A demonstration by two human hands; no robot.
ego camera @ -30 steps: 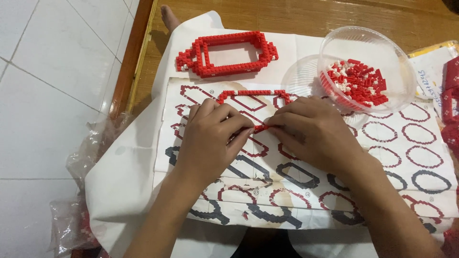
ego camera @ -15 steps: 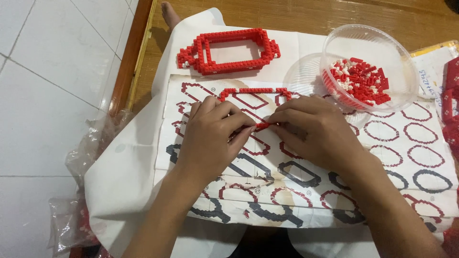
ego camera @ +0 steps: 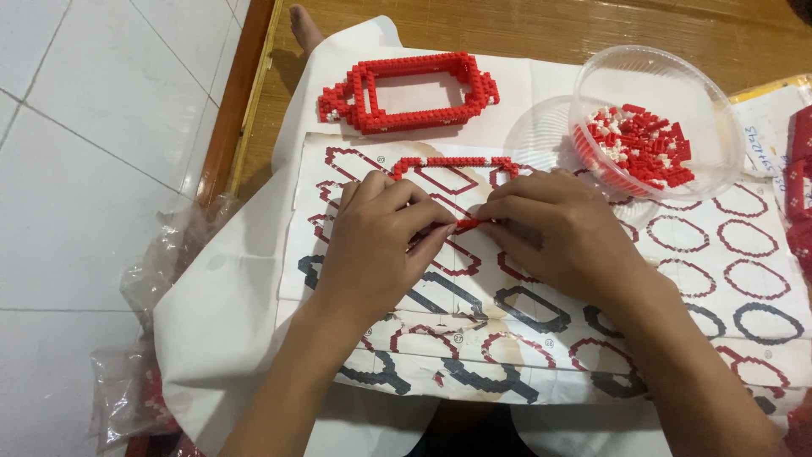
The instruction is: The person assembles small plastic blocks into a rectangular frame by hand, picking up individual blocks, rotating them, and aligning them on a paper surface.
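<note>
Left hand (ego camera: 372,250) and right hand (ego camera: 550,241) pinched one red strip (ego camera: 467,224) together over sheet (ego camera: 710,279); frame (ego camera: 406,90) built, partial outline (ego camera: 457,162) begun, bowl (ego camera: 677,85) well stocked.

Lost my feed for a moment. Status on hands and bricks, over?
Left hand and right hand pinch a small red brick strip over the instruction sheet. Finished red frame beyond. Brick bowl at right. Nothing in the way.

Your one camera sits on your head, looking steeply down and close. It faces the instruction sheet (ego camera: 541,279) across your lap, floor tiles (ego camera: 101,169) left.
</note>
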